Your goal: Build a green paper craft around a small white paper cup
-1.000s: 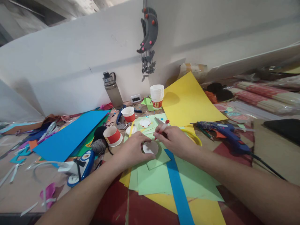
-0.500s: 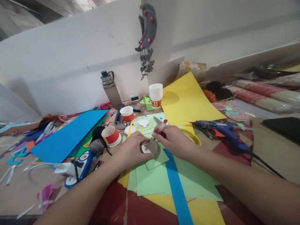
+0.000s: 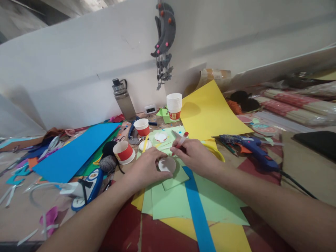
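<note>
My left hand point(image 3: 145, 166) is closed around the edge of a small white paper disc point(image 3: 167, 165), thumb in front and fingers behind. The disc rests on a light green paper square point(image 3: 175, 180). In my right hand point(image 3: 196, 155) is a red pen point(image 3: 181, 140) with a clear barrel, its tip down at the far right rim of the disc. Scissors with yellow handles point(image 3: 217, 154) lie partly hidden beneath my right hand. Larger light green sheets point(image 3: 170, 204) and a blue paper strip point(image 3: 198, 210) lie under and in front of the square.
Red-and-white paper cups point(image 3: 123, 152) stand left, with a cup stack point(image 3: 174, 105) behind. At right lies a blue glue gun point(image 3: 252, 147) with a cord. A bottle point(image 3: 124, 103), yellow sheet point(image 3: 207, 115), blue sheet point(image 3: 81, 150) and grey yarn point(image 3: 108, 163) surround the work.
My right hand and the pen have shifted very slightly at the disc's rim. My left hand keeps the same hold, and the view has drifted a little.
</note>
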A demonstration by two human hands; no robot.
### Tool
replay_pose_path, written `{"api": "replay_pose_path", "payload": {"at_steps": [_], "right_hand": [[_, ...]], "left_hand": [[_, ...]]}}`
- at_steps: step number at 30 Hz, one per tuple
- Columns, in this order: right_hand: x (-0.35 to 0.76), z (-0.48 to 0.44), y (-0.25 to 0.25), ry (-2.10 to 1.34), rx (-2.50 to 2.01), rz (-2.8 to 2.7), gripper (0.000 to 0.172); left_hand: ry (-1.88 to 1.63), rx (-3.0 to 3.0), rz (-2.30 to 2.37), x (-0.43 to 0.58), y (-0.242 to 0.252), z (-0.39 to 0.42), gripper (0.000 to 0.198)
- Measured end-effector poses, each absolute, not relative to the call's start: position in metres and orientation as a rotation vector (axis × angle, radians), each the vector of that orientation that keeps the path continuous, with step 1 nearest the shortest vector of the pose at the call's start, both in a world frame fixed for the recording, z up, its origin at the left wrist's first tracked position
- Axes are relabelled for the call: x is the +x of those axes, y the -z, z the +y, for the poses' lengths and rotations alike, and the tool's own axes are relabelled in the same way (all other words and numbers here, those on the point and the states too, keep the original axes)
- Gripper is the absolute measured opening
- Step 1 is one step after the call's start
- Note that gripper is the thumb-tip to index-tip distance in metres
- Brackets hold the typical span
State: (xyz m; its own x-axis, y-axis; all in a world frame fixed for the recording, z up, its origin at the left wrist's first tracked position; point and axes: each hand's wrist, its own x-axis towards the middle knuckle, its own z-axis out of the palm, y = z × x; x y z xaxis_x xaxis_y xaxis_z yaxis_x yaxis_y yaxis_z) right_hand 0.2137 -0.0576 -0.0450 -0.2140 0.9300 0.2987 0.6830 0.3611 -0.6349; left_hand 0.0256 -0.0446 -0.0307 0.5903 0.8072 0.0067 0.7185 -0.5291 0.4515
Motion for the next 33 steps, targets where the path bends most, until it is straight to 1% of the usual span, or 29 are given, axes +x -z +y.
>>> {"api": "replay_pose_path", "payload": {"at_steps": [23, 33], "right_hand": [[0.2138, -0.0573, 0.0489, -0.486, -1.393, -2.029, 0.024], [0.2118, -0.0557, 0.0507, -0.494, -1.378, -2.036, 0.020]], "left_hand": [[-0.256, 2.410, 1.253, 0.0268, 0.0319, -0.0438, 0.040], [-0.260, 2.419, 1.251, 0.0277, 0.0311, -0.0445, 0.038]]}}
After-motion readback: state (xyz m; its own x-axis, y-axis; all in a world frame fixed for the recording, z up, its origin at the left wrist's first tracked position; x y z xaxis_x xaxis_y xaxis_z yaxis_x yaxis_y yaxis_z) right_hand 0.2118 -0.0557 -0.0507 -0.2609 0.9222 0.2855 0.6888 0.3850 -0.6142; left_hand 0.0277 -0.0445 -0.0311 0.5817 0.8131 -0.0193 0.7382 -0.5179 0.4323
